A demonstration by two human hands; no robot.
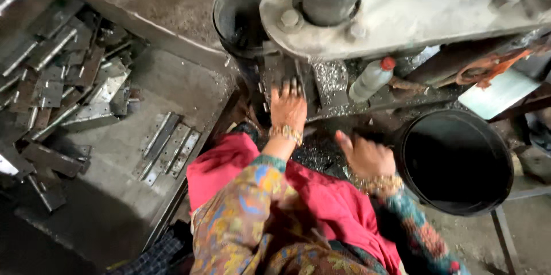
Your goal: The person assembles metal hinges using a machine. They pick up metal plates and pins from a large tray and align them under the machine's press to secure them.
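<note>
Two black buckets, far (238, 16) and right (456, 160), look empty; left hand (288, 105) lies open on the machine (396, 5), right hand (367, 157) half-curled, holding nothing visible.

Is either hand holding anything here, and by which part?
Cannot be told. The left hand reaches flat under the press, fingers hiding any piece. The right hand hovers beside the black bucket, apparently empty.

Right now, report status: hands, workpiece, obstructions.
Left hand flat under the press, fingers spread. Right hand beside black bucket. Workpiece hidden. Plastic bottle near.
</note>
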